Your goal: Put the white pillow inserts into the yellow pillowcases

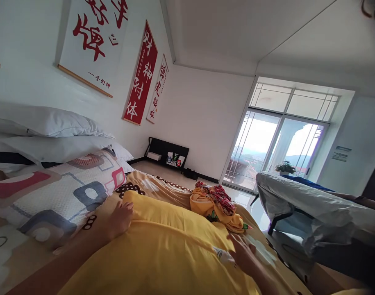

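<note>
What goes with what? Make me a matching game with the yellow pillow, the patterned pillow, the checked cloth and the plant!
1. yellow pillow
2. patterned pillow
3. red checked cloth
4. potted plant

A. by the glass door
B. on a yellow bundle
C. touched by the left hand and right hand
D. just below the white pillows

Pairs: 1-C, 2-D, 3-B, 4-A
</note>
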Demonstrator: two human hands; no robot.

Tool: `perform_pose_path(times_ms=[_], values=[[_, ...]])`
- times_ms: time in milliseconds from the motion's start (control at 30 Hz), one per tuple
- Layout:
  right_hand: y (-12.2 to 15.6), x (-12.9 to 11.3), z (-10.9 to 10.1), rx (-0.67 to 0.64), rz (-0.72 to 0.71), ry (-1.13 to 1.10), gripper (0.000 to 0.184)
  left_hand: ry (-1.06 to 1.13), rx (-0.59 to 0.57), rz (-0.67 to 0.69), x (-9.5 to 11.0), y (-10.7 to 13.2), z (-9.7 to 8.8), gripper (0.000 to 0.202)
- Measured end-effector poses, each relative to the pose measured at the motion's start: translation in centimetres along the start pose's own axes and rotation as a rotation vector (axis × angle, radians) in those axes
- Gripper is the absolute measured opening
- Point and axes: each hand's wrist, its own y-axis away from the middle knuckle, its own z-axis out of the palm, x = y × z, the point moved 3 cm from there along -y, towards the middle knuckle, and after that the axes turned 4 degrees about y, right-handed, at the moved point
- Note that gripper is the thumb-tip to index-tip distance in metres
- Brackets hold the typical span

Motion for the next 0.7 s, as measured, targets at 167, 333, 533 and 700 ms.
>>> perform_pose_path(times_ms=[167,333,533,700], values=[[-0.7,-16.2,-3.6,-0.111,-0.385,-0.233,0.044,0.11,-0.082,-0.089,-0.7,-1.1,1.0,0.007],[-1.5,-28.7,-2.2,-0.09,-0.592,-0.404,0.039,0.278,-0.16,-0.158,-2.2,-1.8,1.8,0.008],[-3.9,-33.8,3.1,-0.114,-0.383,-0.395,0.034,0.433,-0.155,-0.098,-3.6,-1.3,1.4,0.012],[-3.1,-34.6,4.5,-0.047,-0.513,-0.306,0.026,0.438,-0.144,-0.099,-3.7,-0.9,1.1,0.016]])
